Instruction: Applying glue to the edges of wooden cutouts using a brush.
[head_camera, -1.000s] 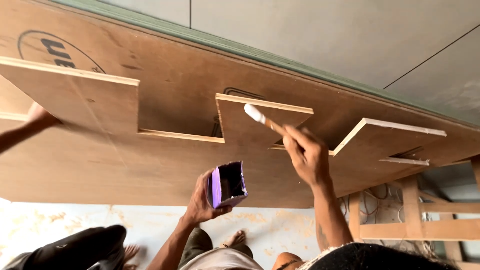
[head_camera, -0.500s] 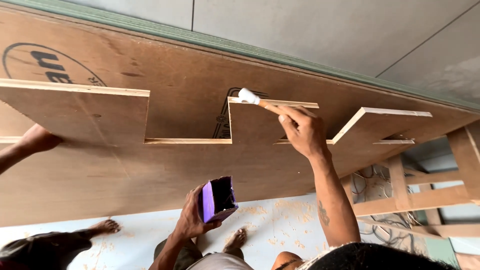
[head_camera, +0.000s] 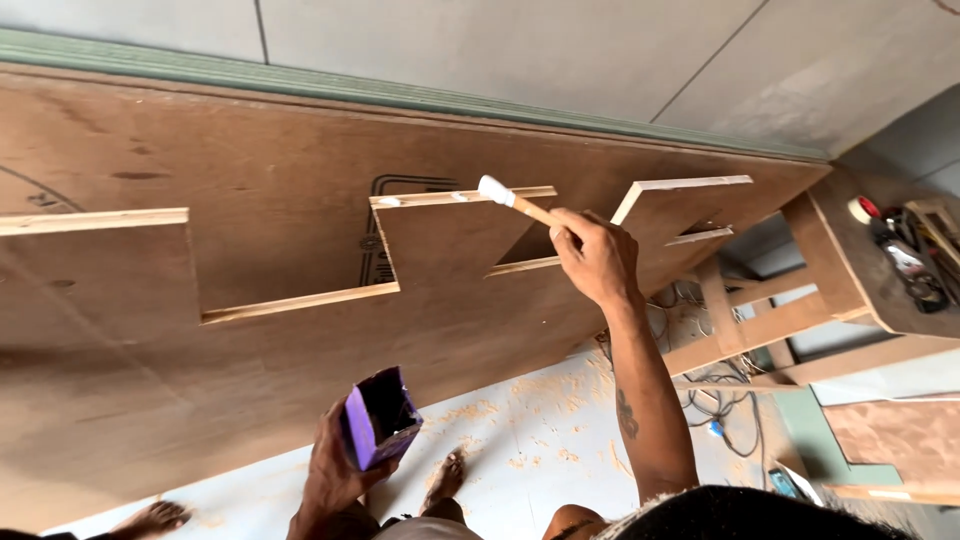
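My right hand (head_camera: 597, 258) grips a wooden-handled brush (head_camera: 510, 200) whose white, glue-coated tip rests on the top edge of a notched plywood panel (head_camera: 440, 250). White glue streaks that edge to the left of the tip. My left hand (head_camera: 335, 468) holds a small open purple carton (head_camera: 377, 418) low in front of me, below the panel. The panel stands upright with step-shaped cut-outs, and a larger plywood sheet (head_camera: 250, 170) lies behind it.
A wooden workbench (head_camera: 860, 270) at right carries a tape roll and tools (head_camera: 905, 250). Cables (head_camera: 700, 385) lie on the sawdust-covered pale floor (head_camera: 540, 440). Bare feet show on the floor (head_camera: 445, 480), and another person's foot (head_camera: 150, 518) at bottom left.
The view has shifted right and the other person's hand on the left panel has left the view. My brush tip has travelled along the panel's top edge. The carton stays in my left hand.
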